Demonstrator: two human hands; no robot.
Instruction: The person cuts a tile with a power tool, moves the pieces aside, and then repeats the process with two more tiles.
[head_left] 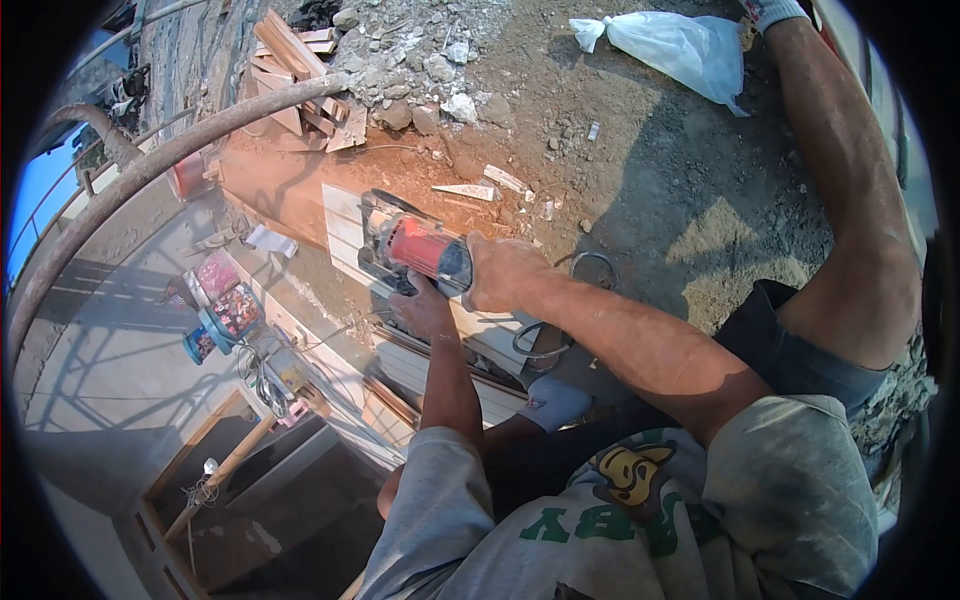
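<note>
Dirt ground [700, 200] fills the view, seen from above by a seated person. Rubble [420, 60] is heaped at 12 o'clock and a knotted plastic bag [680, 45] lies at 1 o'clock. Near the centre, slightly toward 10 o'clock, a long white board [345, 225] lies flat on the dirt, with red dust [280, 180] spread beyond its far end.

A red power saw [425, 248] sits on the board, and most of the board stretches back toward the person. The work looks under way, but the saw hides any cut line.

The right hand [505, 270] is clenched around the saw's rear. The left hand [425, 308] is curled just under the saw at 6 o'clock. Whether it grips a handle or presses on the board cannot be told. A cord [590, 262] loops at 3 o'clock.
</note>
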